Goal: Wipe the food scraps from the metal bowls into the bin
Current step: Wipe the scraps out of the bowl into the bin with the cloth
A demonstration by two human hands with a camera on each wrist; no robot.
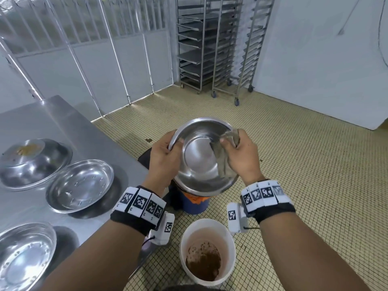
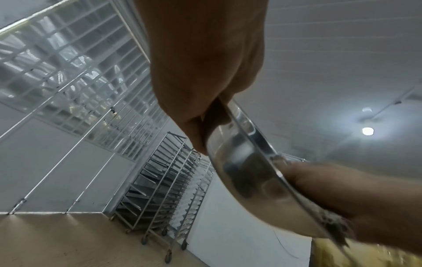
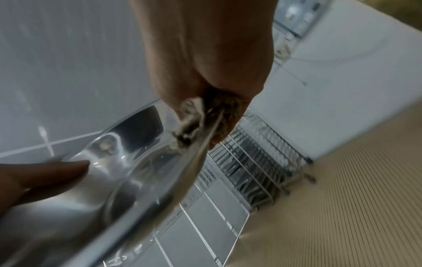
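Observation:
I hold a shiny metal bowl point(image 1: 199, 158) tilted toward me above the floor. My left hand point(image 1: 165, 156) grips its left rim, thumb inside. My right hand point(image 1: 241, 156) pinches a dirty grey cloth point(image 1: 224, 158) against the bowl's right rim and inner wall. The bowl's inside looks clean. In the left wrist view the bowl point(image 2: 246, 171) shows edge-on under my left hand point(image 2: 205, 75). The right wrist view has the cloth point(image 3: 203, 115) bunched over the bowl's rim point(image 3: 160, 180). A white bin point(image 1: 207, 250) with brown scraps stands on the floor below.
A steel table point(image 1: 69, 124) at my left carries an upside-down bowl point(image 1: 34, 162) with scraps on its base and two upright bowls point(image 1: 79, 185) point(image 1: 25, 255). A blue bucket point(image 1: 195, 204) sits under the held bowl. Wheeled tray racks point(image 1: 216, 45) stand at the far wall.

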